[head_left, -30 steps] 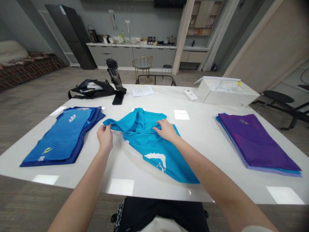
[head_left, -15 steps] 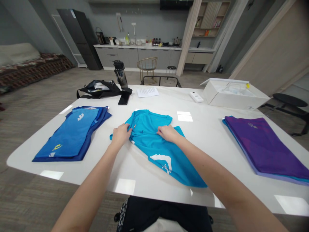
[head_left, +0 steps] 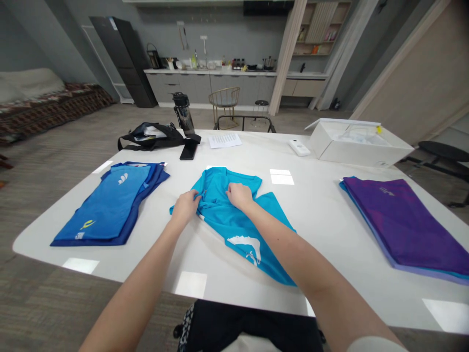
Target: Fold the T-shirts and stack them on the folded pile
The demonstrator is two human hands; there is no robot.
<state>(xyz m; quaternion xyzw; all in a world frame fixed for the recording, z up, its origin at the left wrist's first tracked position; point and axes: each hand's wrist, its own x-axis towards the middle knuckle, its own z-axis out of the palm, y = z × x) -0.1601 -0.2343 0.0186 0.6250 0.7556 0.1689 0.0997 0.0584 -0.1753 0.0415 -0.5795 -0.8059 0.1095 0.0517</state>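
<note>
A turquoise T-shirt (head_left: pixel 249 225) with a white print lies partly folded and rumpled on the white table in front of me. My left hand (head_left: pixel 186 205) is closed on the shirt's left edge, pinching the cloth between thumb and fingers. Over the upper middle of the shirt, my right hand (head_left: pixel 239 194) is curled with its fingertips pressed together at the fabric; the cloth in that grip is mostly hidden by the hand. A sleeve sticks out past my left hand, and another part of the shirt spreads under my right forearm.
Folded blue shirts (head_left: pixel 110 200) lie on the left, a purple folded stack (head_left: pixel 410 220) on the right. Toward the back are a black bag (head_left: pixel 152 137), a bottle (head_left: pixel 183 113), a phone (head_left: pixel 188 149), a paper (head_left: pixel 224 140), a white device (head_left: pixel 299 147) and an open white box (head_left: pixel 359 146).
My right hand has moved left across the shirt, toward my left hand. The shirt's lower right part has drawn in to the left. My left hand stays at the left edge.
</note>
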